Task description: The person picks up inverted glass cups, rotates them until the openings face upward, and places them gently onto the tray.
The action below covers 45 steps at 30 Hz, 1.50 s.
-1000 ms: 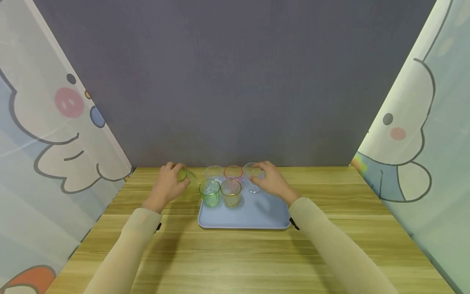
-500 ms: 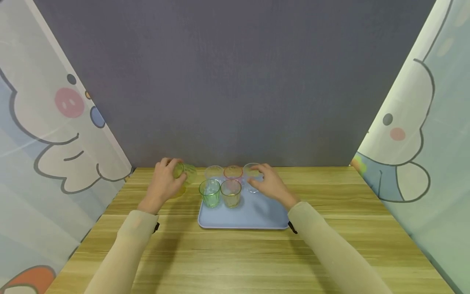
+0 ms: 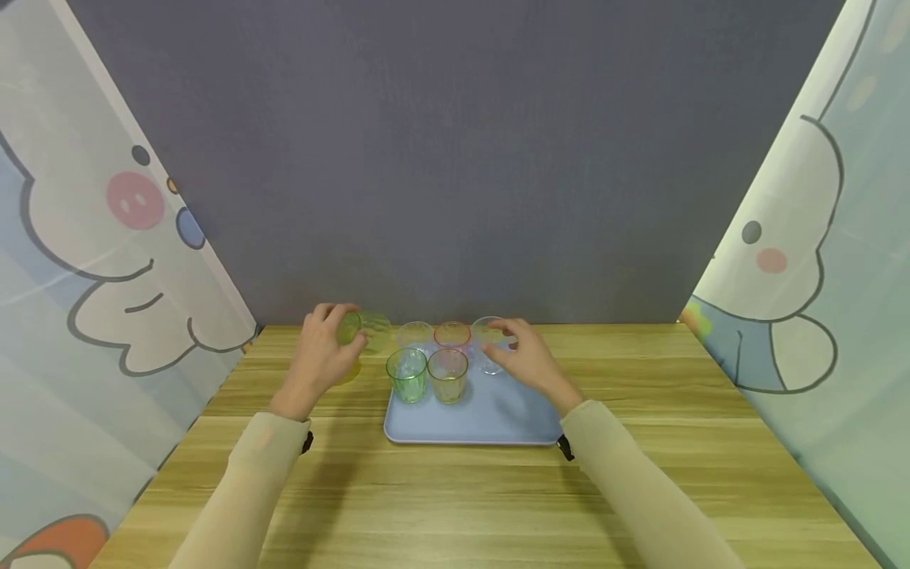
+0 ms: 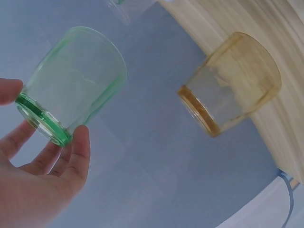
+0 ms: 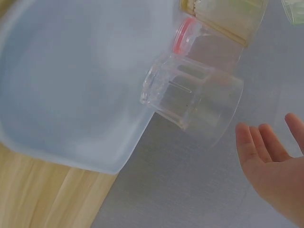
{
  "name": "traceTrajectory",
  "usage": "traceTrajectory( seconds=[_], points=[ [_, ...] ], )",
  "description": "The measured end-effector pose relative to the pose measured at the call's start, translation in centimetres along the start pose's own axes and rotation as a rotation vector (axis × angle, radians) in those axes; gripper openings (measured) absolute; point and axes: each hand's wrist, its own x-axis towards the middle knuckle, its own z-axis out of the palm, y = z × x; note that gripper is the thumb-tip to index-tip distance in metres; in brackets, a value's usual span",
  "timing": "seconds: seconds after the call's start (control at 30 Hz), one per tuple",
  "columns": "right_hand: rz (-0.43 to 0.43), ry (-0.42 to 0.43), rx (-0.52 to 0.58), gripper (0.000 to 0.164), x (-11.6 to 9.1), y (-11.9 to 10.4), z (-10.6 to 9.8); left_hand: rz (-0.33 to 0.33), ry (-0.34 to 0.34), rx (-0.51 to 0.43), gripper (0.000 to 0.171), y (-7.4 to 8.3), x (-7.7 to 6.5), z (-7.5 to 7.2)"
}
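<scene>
My left hand (image 3: 320, 352) holds a pale green drinking glass (image 4: 78, 78), thumb and fingers about its thick green base. In the head view this glass lies tipped sideways in the grip, pointing right toward the tray. Beyond it in the left wrist view is an amber glass (image 4: 232, 85), largely hidden behind the hand in the head view. My right hand (image 3: 529, 359) is raised beside a clear glass (image 5: 192, 97) at the tray's back right. Its fingers (image 5: 247, 147) are loosely extended, with a gap between them and the glass in the right wrist view.
On the blue tray (image 3: 469, 427) stand a green glass (image 3: 408, 383), a yellowish glass (image 3: 448, 386), a red-rimmed glass (image 3: 452, 336) and another clear glass (image 3: 415, 336), close together toward its left and back. A dark grey panel (image 3: 455, 197) rises behind the wooden table (image 3: 455, 506).
My left hand has moved slightly back and left, and the green glass has swung out sideways to its right, uncovering some of the amber one. My right hand stays almost in place.
</scene>
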Motion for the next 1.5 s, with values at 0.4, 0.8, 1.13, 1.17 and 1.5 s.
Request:
traceTrajectory(
  seconds=[0.4, 0.8, 1.13, 1.17, 1.5],
  points=[
    [-0.001, 0.03, 0.029, 0.049, -0.8, 0.0, 0.1, 0.026, 0.05, -0.067, 0.038, 1.2, -0.4, 0.3],
    [0.009, 0.028, 0.076, 0.052, -1.4, -0.4, 0.2, 0.041, 0.1, -0.145, 0.04, 1.7, -0.5, 1.1],
    [-0.011, 0.061, 0.107, 0.051, -1.6, -0.4, 0.3, 0.042, 0.119, -0.2, 0.041, 2.3, -0.7, 1.4],
    [-0.012, 0.064, 0.106, 0.051, -1.7, -0.4, 0.3, 0.041, 0.121, -0.207, 0.041, 2.3, -0.7, 1.5],
    [-0.011, 0.08, 0.128, 0.049, -2.0, -0.7, 0.4, 0.07, 0.185, -0.257, 0.042, 2.6, -1.0, 2.2]
  ],
)
